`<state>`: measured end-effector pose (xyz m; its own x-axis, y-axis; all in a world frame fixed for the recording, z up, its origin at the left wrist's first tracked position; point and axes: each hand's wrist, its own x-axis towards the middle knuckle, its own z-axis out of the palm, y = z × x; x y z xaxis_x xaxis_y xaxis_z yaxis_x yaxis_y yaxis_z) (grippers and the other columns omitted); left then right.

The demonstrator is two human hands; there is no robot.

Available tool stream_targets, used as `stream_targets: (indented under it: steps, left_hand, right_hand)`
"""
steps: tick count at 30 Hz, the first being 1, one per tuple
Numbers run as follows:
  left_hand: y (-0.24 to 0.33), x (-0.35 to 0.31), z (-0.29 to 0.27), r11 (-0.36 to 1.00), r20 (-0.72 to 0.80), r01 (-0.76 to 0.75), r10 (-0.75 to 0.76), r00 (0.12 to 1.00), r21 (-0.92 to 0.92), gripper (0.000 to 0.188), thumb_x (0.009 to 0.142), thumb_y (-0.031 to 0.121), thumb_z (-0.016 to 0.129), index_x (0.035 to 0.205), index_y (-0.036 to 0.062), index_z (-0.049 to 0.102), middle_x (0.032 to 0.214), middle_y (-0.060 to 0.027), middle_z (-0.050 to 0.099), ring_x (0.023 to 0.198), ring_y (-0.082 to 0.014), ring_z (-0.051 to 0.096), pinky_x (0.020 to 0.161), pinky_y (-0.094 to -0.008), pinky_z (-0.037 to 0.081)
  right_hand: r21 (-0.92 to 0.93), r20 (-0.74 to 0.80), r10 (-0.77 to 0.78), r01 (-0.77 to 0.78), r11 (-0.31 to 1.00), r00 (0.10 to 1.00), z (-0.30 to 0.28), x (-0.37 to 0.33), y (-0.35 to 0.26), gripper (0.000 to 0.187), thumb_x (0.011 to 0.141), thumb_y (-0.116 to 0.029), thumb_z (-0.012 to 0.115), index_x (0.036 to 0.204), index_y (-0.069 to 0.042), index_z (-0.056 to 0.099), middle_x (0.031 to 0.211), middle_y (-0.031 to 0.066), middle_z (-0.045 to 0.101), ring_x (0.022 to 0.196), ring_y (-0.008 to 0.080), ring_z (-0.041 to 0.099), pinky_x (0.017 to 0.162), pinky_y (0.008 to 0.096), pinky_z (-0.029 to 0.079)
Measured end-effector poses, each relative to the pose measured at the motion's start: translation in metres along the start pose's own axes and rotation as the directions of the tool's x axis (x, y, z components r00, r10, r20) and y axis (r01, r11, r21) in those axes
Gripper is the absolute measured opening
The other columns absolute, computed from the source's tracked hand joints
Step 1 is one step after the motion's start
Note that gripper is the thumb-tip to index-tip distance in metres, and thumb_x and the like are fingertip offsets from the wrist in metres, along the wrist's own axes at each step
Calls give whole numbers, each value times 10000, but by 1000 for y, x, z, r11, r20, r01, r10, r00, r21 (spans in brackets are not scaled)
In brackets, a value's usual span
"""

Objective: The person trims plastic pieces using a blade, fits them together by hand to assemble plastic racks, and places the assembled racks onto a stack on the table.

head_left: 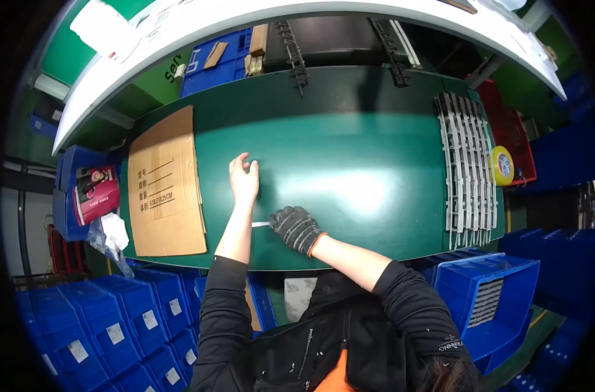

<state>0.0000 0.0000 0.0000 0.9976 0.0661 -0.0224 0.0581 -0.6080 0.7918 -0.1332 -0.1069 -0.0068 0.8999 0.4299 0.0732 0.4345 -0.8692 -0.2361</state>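
Observation:
My bare left hand point(244, 179) is raised over the green tabletop point(323, 157), left of its middle. Its thumb stands apart from the slightly curled fingers, and nothing shows in it. My right hand point(296, 228) wears a dark grey knit glove with an orange cuff. It is closed near the front edge of the table. A thin, pale strip point(261, 224) sticks out of its left side toward my left forearm. The rest of the strip is hidden in the glove.
A flattened cardboard sheet point(166, 196) lies on the left. Rows of grey slotted strips point(467, 170) lie at the right, beside a yellow tape roll point(502, 165). Blue crates point(114, 326) stand lower left, and another blue crate point(519, 294) lower right. A white shelf point(349, 12) spans the back.

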Motion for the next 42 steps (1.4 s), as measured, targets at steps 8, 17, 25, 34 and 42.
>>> stream_targets:
  steps: [8, 17, 25, 34, 42]
  left_hand:
    - [90, 75, 114, 861, -45, -438, 463, 885, 258, 404, 754, 145, 592, 1145, 95, 502, 1206, -119, 447, 1125, -290, 431, 935, -374, 371]
    - [144, 123, 210, 683, 171, -396, 374, 911, 613, 501, 762, 238, 607, 1228, 145, 450, 1105, -99, 509, 1055, -258, 474, 882, -410, 390]
    - [221, 75, 297, 433, 263, -569, 585, 767, 699, 436, 755, 139, 510, 1185, 210, 493, 807, -65, 590, 785, -242, 587, 646, -407, 456]
    - [242, 49, 313, 590, 582, -628, 303, 755, 508, 304, 795, 248, 526, 1092, 188, 526, 953, -116, 595, 920, -298, 570, 761, -411, 467]
    - [141, 3, 167, 713, 632, -544, 182, 753, 443, 167, 739, 244, 576, 856, 125, 592, 861, -102, 619, 841, -289, 584, 717, -387, 467]
  right_hand:
    - [72, 92, 492, -499, 864, 866, -62, -117, 126, 221, 671, -172, 563, 870, -79, 577, 846, 109, 580, 838, 271, 552, 742, 372, 458]
    - [250, -381, 509, -445, 860, 772, -39, -215, 166, 193, 612, -178, 562, 782, -87, 572, 813, 105, 542, 790, 271, 520, 741, 434, 400]
    - [305, -356, 523, -433, 848, 774, -38, -214, 172, 93, 669, -163, 552, 728, -100, 587, 801, 84, 577, 760, 249, 546, 709, 412, 428]
    - [347, -418, 465, -336, 876, 781, -37, -216, 169, 104, 724, -178, 516, 743, -98, 579, 779, 88, 572, 747, 249, 547, 707, 405, 429]
    - [309, -421, 498, -396, 864, 758, -36, -212, 168, 140, 763, -190, 498, 679, -107, 572, 717, 69, 559, 679, 237, 535, 640, 386, 415]
